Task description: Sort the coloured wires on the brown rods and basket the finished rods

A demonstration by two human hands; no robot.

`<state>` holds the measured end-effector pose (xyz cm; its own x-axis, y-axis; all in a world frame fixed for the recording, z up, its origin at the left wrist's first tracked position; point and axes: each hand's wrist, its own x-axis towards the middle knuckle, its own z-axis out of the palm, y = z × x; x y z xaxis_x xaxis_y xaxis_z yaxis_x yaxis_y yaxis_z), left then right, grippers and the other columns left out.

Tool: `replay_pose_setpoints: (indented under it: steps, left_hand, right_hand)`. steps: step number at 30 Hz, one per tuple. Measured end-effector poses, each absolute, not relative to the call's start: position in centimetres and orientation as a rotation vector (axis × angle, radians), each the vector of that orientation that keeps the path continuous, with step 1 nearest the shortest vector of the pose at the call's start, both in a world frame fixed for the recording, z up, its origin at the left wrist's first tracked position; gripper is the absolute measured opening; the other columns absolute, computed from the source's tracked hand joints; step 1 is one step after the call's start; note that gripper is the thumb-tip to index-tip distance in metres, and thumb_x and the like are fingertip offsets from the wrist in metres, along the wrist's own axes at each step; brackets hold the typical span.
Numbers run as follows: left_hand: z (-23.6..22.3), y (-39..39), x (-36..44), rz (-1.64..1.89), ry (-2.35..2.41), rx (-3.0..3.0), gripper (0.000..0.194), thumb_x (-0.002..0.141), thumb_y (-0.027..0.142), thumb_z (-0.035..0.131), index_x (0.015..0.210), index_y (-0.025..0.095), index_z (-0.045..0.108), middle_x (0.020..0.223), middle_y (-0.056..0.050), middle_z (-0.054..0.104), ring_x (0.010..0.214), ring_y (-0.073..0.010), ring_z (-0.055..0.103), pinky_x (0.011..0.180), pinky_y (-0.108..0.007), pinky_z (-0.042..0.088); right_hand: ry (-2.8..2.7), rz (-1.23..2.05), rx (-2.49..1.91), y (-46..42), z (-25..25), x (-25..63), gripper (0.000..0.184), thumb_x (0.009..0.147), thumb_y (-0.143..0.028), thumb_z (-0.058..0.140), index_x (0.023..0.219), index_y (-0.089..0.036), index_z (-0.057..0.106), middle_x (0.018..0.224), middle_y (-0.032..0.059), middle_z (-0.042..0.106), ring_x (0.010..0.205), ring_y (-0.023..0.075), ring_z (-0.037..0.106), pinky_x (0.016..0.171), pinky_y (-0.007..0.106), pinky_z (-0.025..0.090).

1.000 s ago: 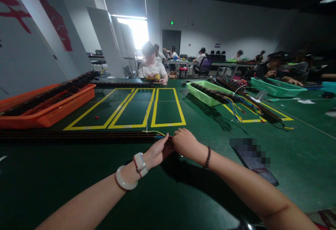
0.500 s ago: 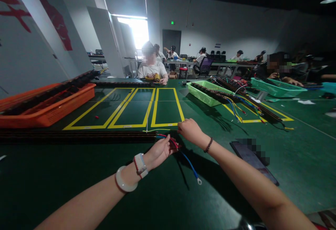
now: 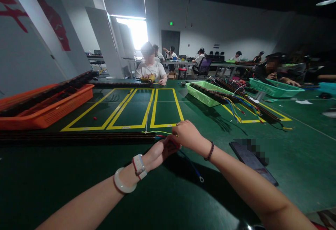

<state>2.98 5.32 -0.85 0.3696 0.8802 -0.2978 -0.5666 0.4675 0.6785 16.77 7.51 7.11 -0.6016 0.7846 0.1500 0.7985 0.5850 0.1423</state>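
Observation:
A long dark sleeved cable bundle [image 3: 78, 139] lies across the table on the left, with coloured wire ends [image 3: 159, 137] coming out at its right end. My left hand [image 3: 159, 154], palm partly turned up, is closed around these wires. Directly above its fingertips is my right hand [image 3: 189, 134], its fingers bent in a pinch; what they hold is hidden. Out past both hands runs a blue wire [image 3: 193, 167] with a metal ring terminal [image 3: 201, 179] on its end. A thin yellow-green wire [image 3: 157, 132] extends from the bundle toward my right hand.
An orange basket [image 3: 52, 112] of dark cable bundles stands left. Green baskets [image 3: 204, 98] and more harnesses are at the right, beyond a dark phone-like slab [image 3: 253, 163]. Yellow tape rectangles [image 3: 168, 125] mark the green table. A co-worker [image 3: 151, 69] sits opposite.
My right hand has moved slightly left and down, meeting my left hand at the wires. My left fingers have turned inward, and the red wires are now mostly covered.

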Motion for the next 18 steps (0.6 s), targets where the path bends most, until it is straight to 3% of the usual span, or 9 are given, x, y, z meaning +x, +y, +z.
replay_pose_setpoints:
  steps: [4, 11, 18]
  left_hand:
    - [-1.0, 5.4, 3.0, 0.974, 0.718, 0.499, 0.024, 0.087, 0.010, 0.044, 0.068, 0.010, 0.059, 0.072, -0.008, 0.065, 0.072, -0.0159, 0.063, 0.085, -0.034, 0.049]
    - [-1.2, 5.5, 2.9, 0.966, 0.695, 0.485, 0.019, 0.089, 0.018, 0.046, 0.079, 0.010, 0.060, 0.083, -0.012, 0.066, 0.080, -0.0184, 0.063, 0.084, -0.036, 0.049]
    - [-1.1, 5.4, 3.0, 0.968, 0.667, 0.589, 0.019, 0.090, 0.018, 0.044, 0.086, 0.009, 0.061, 0.082, -0.011, 0.066, 0.077, -0.0185, 0.064, 0.080, -0.036, 0.051]
  right_hand:
    - [-2.787, -0.302, -1.442, 6.2, 7.4, 16.4, 0.051, 0.090, -0.052, 0.043, 0.079, -0.011, 0.070, 0.076, 0.0142, 0.066, 0.079, 0.0229, 0.062, 0.076, 0.032, 0.040]
    - [-2.915, -0.216, -1.433, 6.6, 6.1, 16.5, 0.033, 0.092, -0.029, 0.043, 0.083, -0.013, 0.071, 0.077, 0.0127, 0.067, 0.074, 0.0214, 0.064, 0.067, 0.028, 0.044]
    - [-2.795, -0.415, -1.458, 7.4, 6.5, 16.8, 0.030, 0.089, -0.030, 0.050, 0.078, -0.010, 0.069, 0.080, 0.0163, 0.066, 0.079, 0.0243, 0.063, 0.072, 0.032, 0.044]
